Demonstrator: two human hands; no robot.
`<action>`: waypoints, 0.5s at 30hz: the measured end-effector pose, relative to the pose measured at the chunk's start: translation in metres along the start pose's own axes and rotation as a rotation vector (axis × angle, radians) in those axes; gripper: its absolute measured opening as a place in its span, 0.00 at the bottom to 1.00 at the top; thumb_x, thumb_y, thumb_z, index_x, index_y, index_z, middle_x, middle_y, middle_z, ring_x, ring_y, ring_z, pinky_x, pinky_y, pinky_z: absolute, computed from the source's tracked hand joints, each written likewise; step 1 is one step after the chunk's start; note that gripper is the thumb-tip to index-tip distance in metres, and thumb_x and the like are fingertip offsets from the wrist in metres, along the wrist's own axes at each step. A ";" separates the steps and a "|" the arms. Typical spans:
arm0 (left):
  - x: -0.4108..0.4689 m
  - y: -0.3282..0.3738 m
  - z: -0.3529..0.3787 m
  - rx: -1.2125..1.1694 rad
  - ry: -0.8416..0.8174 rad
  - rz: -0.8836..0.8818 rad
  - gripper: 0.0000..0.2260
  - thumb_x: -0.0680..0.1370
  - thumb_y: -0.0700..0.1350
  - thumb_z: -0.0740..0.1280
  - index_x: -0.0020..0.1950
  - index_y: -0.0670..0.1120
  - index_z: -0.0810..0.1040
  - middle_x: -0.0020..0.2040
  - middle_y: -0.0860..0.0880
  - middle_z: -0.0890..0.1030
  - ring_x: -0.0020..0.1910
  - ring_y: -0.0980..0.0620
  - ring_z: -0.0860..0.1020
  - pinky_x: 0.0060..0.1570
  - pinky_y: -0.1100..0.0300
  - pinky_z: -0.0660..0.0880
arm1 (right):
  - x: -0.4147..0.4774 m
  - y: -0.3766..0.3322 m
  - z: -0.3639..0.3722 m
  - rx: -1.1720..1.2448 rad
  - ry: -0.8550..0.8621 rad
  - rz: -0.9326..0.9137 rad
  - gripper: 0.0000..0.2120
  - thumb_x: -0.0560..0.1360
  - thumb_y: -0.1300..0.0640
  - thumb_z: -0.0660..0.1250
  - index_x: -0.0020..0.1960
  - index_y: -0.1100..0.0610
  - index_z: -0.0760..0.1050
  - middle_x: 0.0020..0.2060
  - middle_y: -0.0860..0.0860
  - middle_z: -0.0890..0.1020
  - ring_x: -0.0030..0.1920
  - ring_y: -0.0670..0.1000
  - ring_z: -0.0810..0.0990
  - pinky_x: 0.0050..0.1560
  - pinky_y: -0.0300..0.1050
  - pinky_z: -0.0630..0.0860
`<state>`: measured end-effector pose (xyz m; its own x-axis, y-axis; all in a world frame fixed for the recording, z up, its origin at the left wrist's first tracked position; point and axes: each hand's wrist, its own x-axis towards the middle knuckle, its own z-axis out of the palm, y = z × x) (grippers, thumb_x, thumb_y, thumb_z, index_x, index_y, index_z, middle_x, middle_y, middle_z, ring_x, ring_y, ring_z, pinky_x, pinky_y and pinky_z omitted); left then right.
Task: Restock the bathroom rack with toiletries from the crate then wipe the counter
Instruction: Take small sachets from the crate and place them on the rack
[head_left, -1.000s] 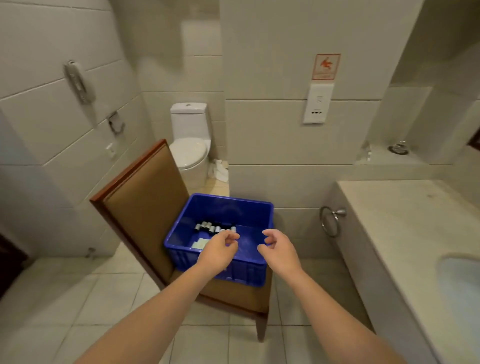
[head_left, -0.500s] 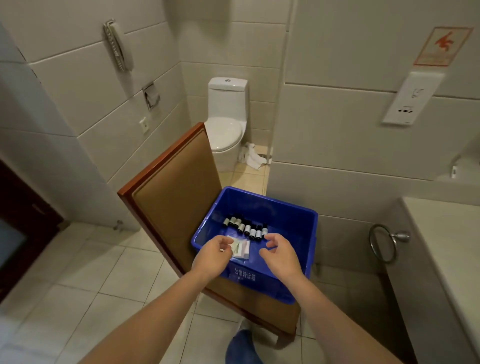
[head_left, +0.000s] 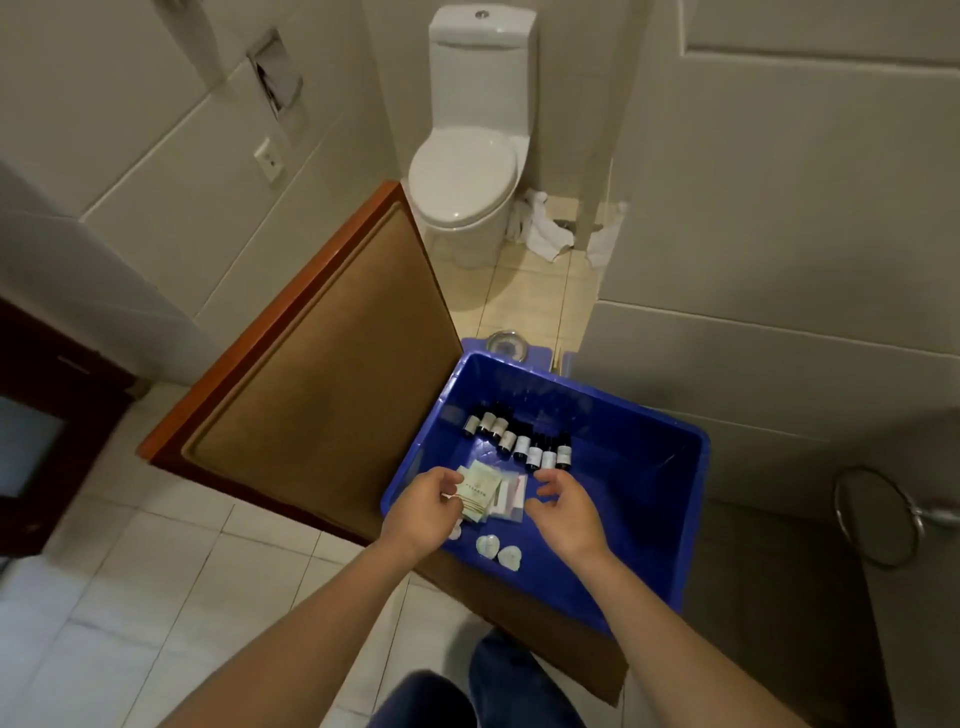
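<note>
Restocking step: left hand (head_left: 423, 506) pinches sachets (head_left: 482, 493) in the crate (head_left: 649, 434); right hand (head_left: 563, 512) hovers, fingers apart. The next move likely requires lifting them clear.

Blue crate (head_left: 649, 519), white toilet (head_left: 467, 166), brown chair (head_left: 322, 364).

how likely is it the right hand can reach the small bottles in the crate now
Probably yes: the right hand hovers open inside the crate, just short of the small bottles, with nothing between them. The left hand holds the packets, off to the side.
</note>
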<state>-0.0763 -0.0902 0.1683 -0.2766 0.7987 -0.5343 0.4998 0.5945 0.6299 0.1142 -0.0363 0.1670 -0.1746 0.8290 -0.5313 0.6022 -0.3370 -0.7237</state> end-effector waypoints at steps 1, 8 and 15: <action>0.007 -0.003 0.003 0.010 -0.004 -0.012 0.14 0.79 0.43 0.64 0.65 0.50 0.73 0.61 0.51 0.78 0.56 0.55 0.76 0.57 0.57 0.76 | 0.007 0.003 0.002 -0.005 -0.013 0.017 0.18 0.76 0.58 0.66 0.66 0.53 0.71 0.56 0.50 0.75 0.51 0.49 0.76 0.50 0.44 0.75; 0.067 -0.028 0.027 0.057 -0.080 -0.093 0.17 0.79 0.43 0.63 0.68 0.50 0.71 0.65 0.52 0.74 0.49 0.55 0.79 0.49 0.61 0.77 | 0.060 0.035 0.032 0.016 -0.086 0.151 0.19 0.77 0.57 0.67 0.67 0.54 0.70 0.54 0.50 0.75 0.45 0.48 0.77 0.39 0.39 0.72; 0.125 -0.062 0.060 0.088 -0.174 -0.138 0.19 0.79 0.43 0.65 0.69 0.52 0.69 0.69 0.52 0.70 0.62 0.51 0.74 0.61 0.53 0.74 | 0.111 0.070 0.071 0.068 -0.109 0.247 0.20 0.76 0.58 0.66 0.67 0.54 0.70 0.54 0.49 0.75 0.47 0.49 0.75 0.41 0.38 0.71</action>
<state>-0.0926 -0.0326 0.0281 -0.2056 0.6780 -0.7057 0.5388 0.6804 0.4968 0.0821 0.0007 0.0259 -0.1136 0.6662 -0.7371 0.5843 -0.5552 -0.5919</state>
